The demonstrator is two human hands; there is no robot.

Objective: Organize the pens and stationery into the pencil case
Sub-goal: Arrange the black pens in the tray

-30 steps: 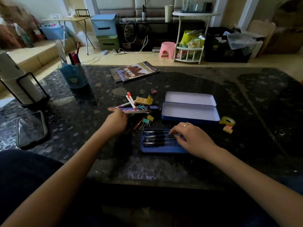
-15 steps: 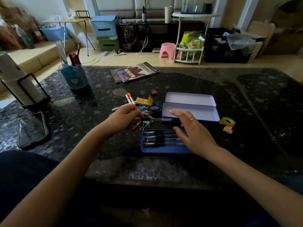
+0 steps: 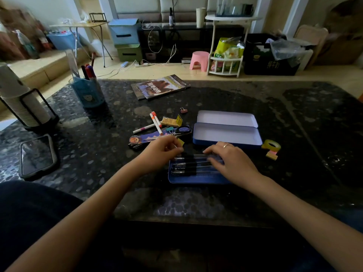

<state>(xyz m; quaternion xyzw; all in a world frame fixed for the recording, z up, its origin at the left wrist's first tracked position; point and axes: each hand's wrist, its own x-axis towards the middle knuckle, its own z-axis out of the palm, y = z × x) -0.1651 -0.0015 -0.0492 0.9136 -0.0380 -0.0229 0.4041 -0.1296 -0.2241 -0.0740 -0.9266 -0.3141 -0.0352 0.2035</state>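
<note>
From the head camera, looking down at the dark speckled table (image 3: 255, 99): my left hand (image 3: 159, 152) sits at the left end of the blue tray (image 3: 196, 180), fingers curled in and pinching the cap end of a black pen (image 3: 193, 156). That pen lies with its long axis left to right, cap toward my left, running along the far edge of the tray. My right hand (image 3: 229, 160) lies over the pen's other end, fingers stretched flat and pressing down, not wrapped round anything; a ring shows on one finger. Below that pen, more black pens (image 3: 184, 168) lie in the tray, parallel to it, all left to right with dark caps at the left.

Just beyond the tray, the open pencil case (image 3: 225, 134) rests with its long side left to right too, white inside, lid (image 3: 225, 118) folded back away from me.

To the left of the case there's the loose pile: two orange-tipped white markers (image 3: 156, 120) slanting from far-left to near-right, another white marker (image 3: 143, 128) lying lower, purple-handled scissors (image 3: 183, 130), a cartoon-figure ruler (image 3: 143, 138), a yellow box of staples (image 3: 171, 121), and a small pink binder clip (image 3: 183, 110) farther back. Right of the case: a roll of yellowish tape (image 3: 272, 145) with pink-and-yellow sticky notes (image 3: 272, 155) just beside it.

Further out, a phone (image 3: 37, 156) at my left, a blue pen holder (image 3: 88, 94), a magazine (image 3: 160, 87).
</note>
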